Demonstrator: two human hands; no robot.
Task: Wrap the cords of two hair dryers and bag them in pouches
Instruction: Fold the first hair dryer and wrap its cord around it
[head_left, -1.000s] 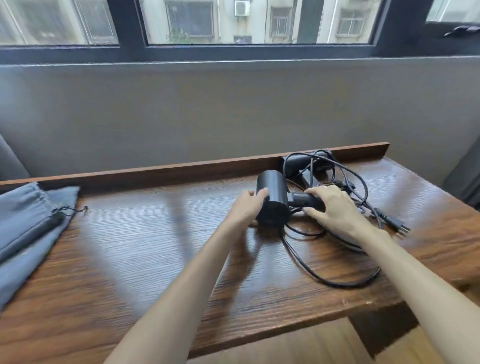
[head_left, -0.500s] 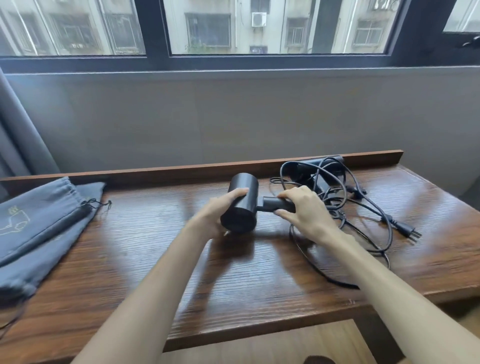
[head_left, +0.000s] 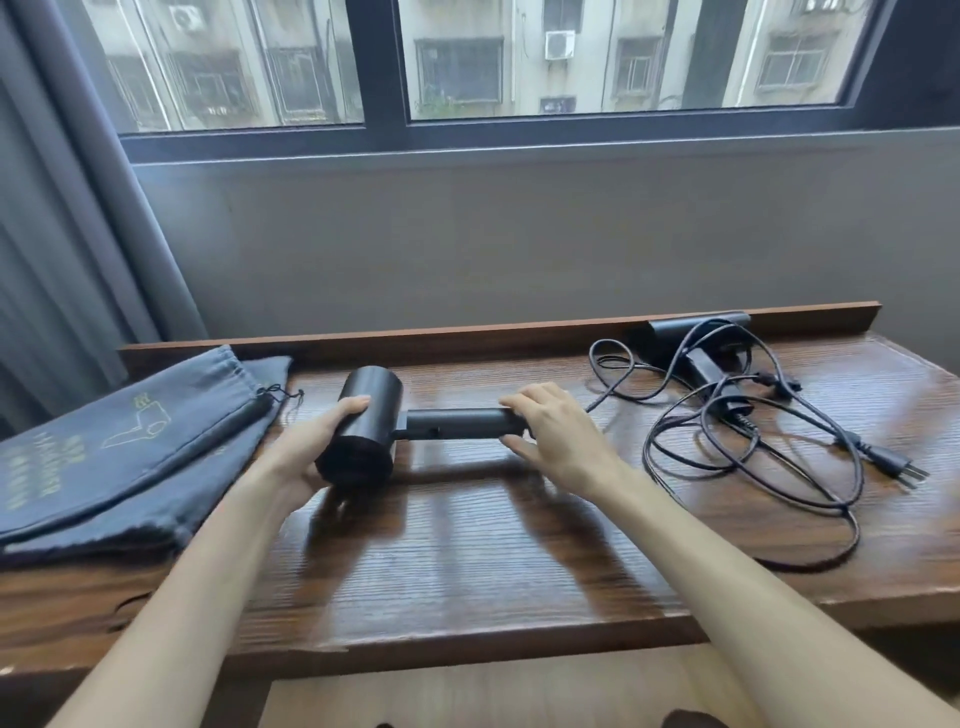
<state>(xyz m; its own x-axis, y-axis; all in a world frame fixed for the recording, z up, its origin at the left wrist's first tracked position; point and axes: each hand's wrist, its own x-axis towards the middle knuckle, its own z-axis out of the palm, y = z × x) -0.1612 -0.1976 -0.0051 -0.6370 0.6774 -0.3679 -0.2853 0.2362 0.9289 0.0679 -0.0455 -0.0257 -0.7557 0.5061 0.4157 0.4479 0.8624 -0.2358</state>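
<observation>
A black hair dryer (head_left: 447, 423) lies across the middle of the wooden table (head_left: 467, 561). My left hand (head_left: 317, 441) cups its round barrel from below. My right hand (head_left: 553, 434) grips the end of its straight handle. Its black cord (head_left: 753, 467) trails right in loose tangled loops to a plug (head_left: 893, 462). A second black hair dryer (head_left: 691, 338) lies at the back right against the table's raised back edge, part of it under the cords. Two grey drawstring pouches (head_left: 119, 457) lie stacked flat at the left.
A raised wooden lip (head_left: 467, 338) runs along the table's back, with a grey wall and a window behind it. A grey curtain (head_left: 62, 234) hangs at the left. The table's front edge is near my forearms, with light floor below.
Both hands have carried the hair dryer to the left, away from the cord tangle and toward the pouches. Its handle is now unfolded straight and the cord stretches out behind it.
</observation>
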